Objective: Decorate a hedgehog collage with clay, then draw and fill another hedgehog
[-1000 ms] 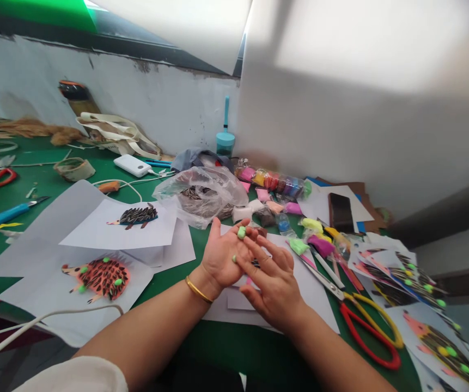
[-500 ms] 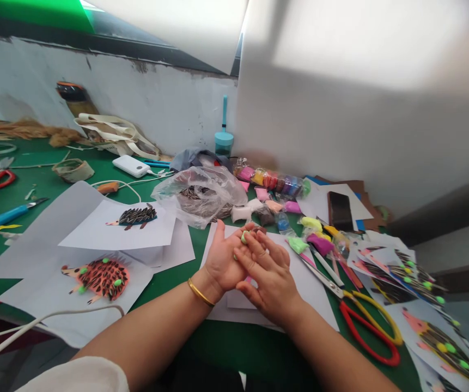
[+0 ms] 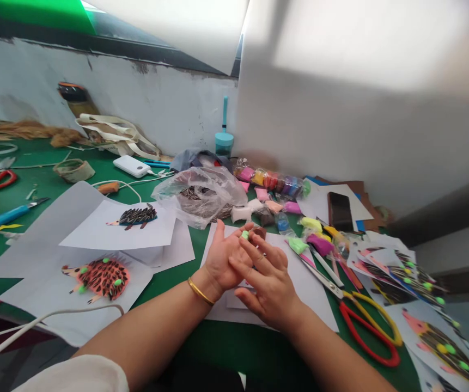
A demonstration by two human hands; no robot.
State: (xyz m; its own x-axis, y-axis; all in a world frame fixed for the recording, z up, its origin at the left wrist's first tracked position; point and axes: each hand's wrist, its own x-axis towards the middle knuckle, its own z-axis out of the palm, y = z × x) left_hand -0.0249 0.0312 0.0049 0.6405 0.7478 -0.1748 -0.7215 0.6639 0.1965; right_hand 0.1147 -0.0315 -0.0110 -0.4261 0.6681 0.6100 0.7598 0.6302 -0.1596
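Observation:
My left hand [image 3: 230,258] is turned palm up above a white sheet of paper [image 3: 299,288], and it carries a small light green piece of modelling clay [image 3: 245,235] on its fingers. Over that palm lies my right hand [image 3: 269,272], palm down, with its fingers stretched out and a little apart. Its fingertips touch or nearly touch the left palm; whether more clay is between them is hidden. A bit of pink shows on the paper, mostly covered by my hands. Right of the paper, an opened packet of light green clay [image 3: 298,245] lies by large scissors [image 3: 342,294].
A plastic bag of sunflower seeds [image 3: 201,196] and several clay packets [image 3: 262,194] lie behind my hands. Hedgehog pictures on paper stand left, including a pink hedgehog [image 3: 99,277], and a stack of hedgehog pictures [image 3: 434,332] is right. A phone [image 3: 339,211] lies farther back.
My right hand's fingers have shifted slightly and spread a little over the left palm. The green clay on the left fingers now shows more fully.

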